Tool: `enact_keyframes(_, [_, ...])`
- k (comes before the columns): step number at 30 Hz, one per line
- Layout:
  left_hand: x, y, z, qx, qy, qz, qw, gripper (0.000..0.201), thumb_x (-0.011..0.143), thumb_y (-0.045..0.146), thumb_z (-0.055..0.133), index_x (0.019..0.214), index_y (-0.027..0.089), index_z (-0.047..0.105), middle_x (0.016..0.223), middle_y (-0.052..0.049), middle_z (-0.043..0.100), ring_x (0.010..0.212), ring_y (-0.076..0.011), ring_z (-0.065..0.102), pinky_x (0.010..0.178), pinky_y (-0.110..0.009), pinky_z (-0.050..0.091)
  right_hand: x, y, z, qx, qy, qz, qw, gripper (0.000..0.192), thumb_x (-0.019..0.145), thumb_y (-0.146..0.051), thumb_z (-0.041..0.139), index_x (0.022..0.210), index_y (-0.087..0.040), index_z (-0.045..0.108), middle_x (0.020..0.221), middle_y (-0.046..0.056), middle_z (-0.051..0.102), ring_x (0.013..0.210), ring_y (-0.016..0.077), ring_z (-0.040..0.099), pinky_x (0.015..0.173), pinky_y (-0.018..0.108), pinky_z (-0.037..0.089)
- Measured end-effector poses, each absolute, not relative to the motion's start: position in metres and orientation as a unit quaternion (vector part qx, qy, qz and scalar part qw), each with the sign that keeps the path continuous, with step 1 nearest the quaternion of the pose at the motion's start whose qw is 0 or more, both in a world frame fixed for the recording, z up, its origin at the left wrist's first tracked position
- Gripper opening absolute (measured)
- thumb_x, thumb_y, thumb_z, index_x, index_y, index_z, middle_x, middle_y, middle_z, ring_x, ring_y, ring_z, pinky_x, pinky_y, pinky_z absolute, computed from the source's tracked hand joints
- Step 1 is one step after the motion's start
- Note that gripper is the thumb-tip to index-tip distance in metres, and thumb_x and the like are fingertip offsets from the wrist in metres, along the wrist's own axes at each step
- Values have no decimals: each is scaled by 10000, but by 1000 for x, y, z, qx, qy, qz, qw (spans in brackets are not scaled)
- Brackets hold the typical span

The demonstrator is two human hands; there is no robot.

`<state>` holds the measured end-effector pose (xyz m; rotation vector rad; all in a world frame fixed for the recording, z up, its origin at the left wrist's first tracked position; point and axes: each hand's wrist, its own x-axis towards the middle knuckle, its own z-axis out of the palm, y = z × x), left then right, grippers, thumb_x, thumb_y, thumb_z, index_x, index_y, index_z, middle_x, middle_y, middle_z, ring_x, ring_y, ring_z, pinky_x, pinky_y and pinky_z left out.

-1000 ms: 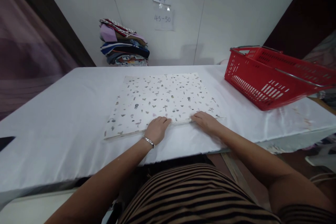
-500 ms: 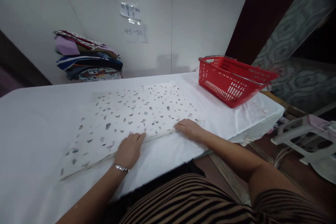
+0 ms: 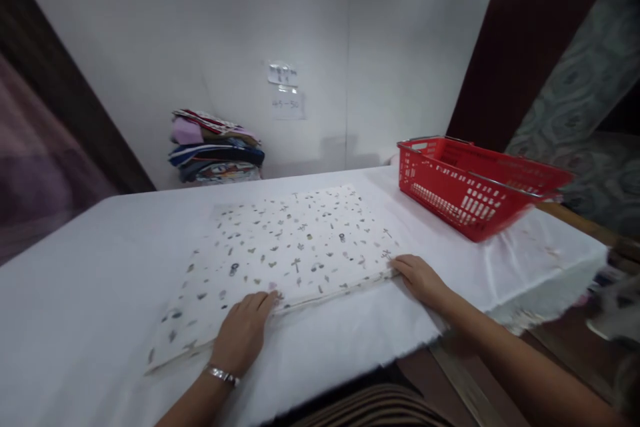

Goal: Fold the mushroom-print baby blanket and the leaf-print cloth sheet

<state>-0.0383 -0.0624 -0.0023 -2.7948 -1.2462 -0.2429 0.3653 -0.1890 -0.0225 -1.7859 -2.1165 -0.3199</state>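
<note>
A folded white cloth (image 3: 280,247) printed with small grey and brown figures lies flat on the white-covered table. Its layers show along the near edge. My left hand (image 3: 245,330), a silver bracelet at the wrist, rests on that edge left of its middle, its fingers stretched over the cloth and its thumb not clearly seen. At the near right corner of the cloth, my right hand (image 3: 420,279) lies with its fingertips on the fabric. The underside of each hand is hidden.
To the right stands a red plastic basket (image 3: 475,200) with metal handles. A stack of folded fabrics (image 3: 217,147) sits at the back left against the wall. Two paper signs (image 3: 286,88) hang on the wall. The near table edge (image 3: 370,363) runs close to my body.
My right hand has slid rightward along the cloth's near edge to the corner, and the left has shifted slightly left, so they are farther apart. The camera view has tilted up and left.
</note>
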Motion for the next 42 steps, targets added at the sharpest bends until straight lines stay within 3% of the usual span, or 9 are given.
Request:
enact_keyframes(15, [-139,-49,8,-818,-569,-51,60,563,674,-29,363,1107,236,607,1152,-48,612,1095,-200,536,937,-386,413,395,-185,-40,-650,-719,-137,205,388,735,-89,401,959,-251,674,976,83,673,896,248,624,798,439,512])
enact_keyframes(25, [-173,-57,-1,-830,-546,-115,-5,595,610,13,383,1076,282,638,1158,30,621,1107,-171,546,982,-335,443,402,-190,-42,-654,-724,-92,199,405,743,-144,413,1027,-274,671,1045,86,660,932,266,630,820,450,526])
enact_keyframes(30, [-190,-49,-10,-798,-542,-226,-135,484,619,112,431,1005,282,669,1173,25,615,1124,-187,543,990,-331,437,344,-168,-5,-643,-736,-7,214,368,844,-284,428,1169,-283,601,1241,68,564,1133,261,532,941,451,470])
enact_keyframes(33, [-193,-42,-10,-694,-596,-313,-256,468,612,154,461,1034,230,649,1183,-17,612,1127,-219,540,918,-339,485,298,-148,5,-593,-783,71,174,420,893,-356,412,1301,-284,482,1382,46,424,1263,232,401,1014,417,408])
enact_keyframes(35, [-189,-41,-7,-579,-662,-346,-327,469,614,178,512,1069,197,621,1057,-50,669,1029,-234,597,822,-341,526,278,-139,3,-545,-821,106,134,459,892,-401,428,1336,-283,436,1410,51,379,1302,246,335,1043,446,357])
enact_keyframes(38, [-177,-44,-1,-434,-683,-403,-427,488,568,112,568,1052,163,604,999,-80,683,946,-213,628,722,-267,529,263,-129,-1,-508,-846,123,100,477,878,-451,449,1322,-275,456,1412,69,375,1303,280,325,1041,505,327])
enact_keyframes(42, [-167,-54,11,-296,-659,-465,-512,537,542,48,627,1069,128,567,1037,-111,656,788,-163,643,631,-236,517,230,-110,10,-480,-850,136,168,412,897,-422,417,1260,-256,521,1382,72,422,1270,263,380,1026,483,357])
